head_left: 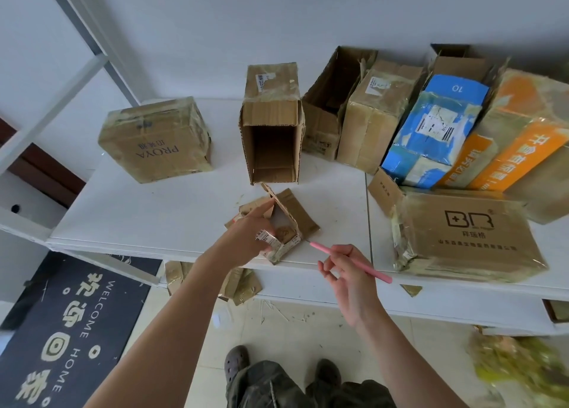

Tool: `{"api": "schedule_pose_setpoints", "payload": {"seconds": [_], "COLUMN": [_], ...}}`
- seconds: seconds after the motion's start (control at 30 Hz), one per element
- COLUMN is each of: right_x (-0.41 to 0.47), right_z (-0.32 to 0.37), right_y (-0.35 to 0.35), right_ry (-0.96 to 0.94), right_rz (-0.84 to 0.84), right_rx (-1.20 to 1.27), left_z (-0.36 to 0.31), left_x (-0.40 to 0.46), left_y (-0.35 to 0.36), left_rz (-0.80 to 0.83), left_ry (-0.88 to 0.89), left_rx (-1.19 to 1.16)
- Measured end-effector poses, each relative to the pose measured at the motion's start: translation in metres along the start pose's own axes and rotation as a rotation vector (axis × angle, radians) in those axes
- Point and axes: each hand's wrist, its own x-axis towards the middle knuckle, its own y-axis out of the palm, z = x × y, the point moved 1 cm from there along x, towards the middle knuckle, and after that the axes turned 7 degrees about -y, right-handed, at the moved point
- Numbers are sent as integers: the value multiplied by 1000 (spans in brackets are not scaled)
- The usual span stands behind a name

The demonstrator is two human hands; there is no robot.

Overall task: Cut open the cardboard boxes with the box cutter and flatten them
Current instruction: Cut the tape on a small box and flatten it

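Left hand holds a small cut-open cardboard box at the near edge of the white table: index finger straight along one raised flap, other fingers curled on a taped corner with a torn printed label, text too small to read. Box is partly collapsed, one flap flat on the table. Right hand pinches a pink box cutter pen-style, thumb and fingers curled round the handle, tip pointing at the small box's right corner, just beside it.

Far left: taped box printed "PROYA", upside down to the camera. Centre: tall open box lying on its side, mouth toward the camera, shipping label on top. Right of it, an open brown box and a taped brown box with a small label. Further right, a blue box marked "10", then orange boxes with Chinese text. Near right: flat taped box with a "BR" logo and Chinese lines below.

On the floor, a dark mat reading "WELCOME HOME" and flattened cardboard pieces under the table edge.
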Motion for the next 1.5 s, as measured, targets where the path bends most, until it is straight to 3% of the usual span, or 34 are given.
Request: {"api": "schedule_pose_setpoints", "payload": {"seconds": [0.1,0.17,0.4,0.67,0.9,1.03,1.23,1.37,1.5], "right_x": [1,3,12,26,33,33,35,36,31], "right_z": [-1,-4,1,-4,-16,-15,-12,-12,-13], "right_y": [1,2,10,26,31,25,23,21,16], "right_ry": [9,-28,-169,-188,-190,-217,-227,-226,-232], "right_rz": [12,-10,-33,11,100,170,190,221,269], "right_rx": [-16,-84,-174,-258,-362,-412,-414,-493,-576], "left_z": [4,3,-4,-14,-17,-12,-12,-14,-9], "left_x": [0,-1,-2,-10,-13,-8,-3,0,0], "left_y": [-5,-8,4,13,17,12,9,16,17], "left_rz": [158,175,-51,-207,-281,-429,-231,-296,-282], "left_ry": [-84,-107,-21,-151,-117,-131,-117,-253,-384], "left_rx": [18,69,30,-36,-66,-157,-51,61,-14]}}
